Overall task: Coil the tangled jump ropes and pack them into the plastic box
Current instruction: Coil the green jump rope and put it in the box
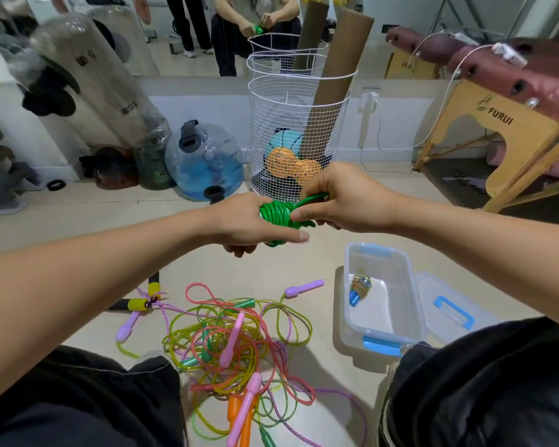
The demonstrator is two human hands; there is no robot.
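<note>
A green jump rope (276, 214), wound into a tight bundle, is held up in front of me. My left hand (249, 222) grips the bundle from the left and below. My right hand (336, 198) pinches a loose green strand that loops over the top of the bundle. On the floor between my knees lies a tangle of jump ropes (233, 346) in yellow, pink, green and purple, with pink, purple and orange handles. The clear plastic box (410, 295) stands open at the right, and one small coiled rope with a blue handle (359, 288) lies inside it.
The box lid (452, 314) with a blue handle lies flat to the right of the box. A white wire basket (297, 130) with balls and cardboard tubes stands behind my hands. Water-filled bags (204, 159) line the wall at left; a wooden massage table (510, 124) stands at right.
</note>
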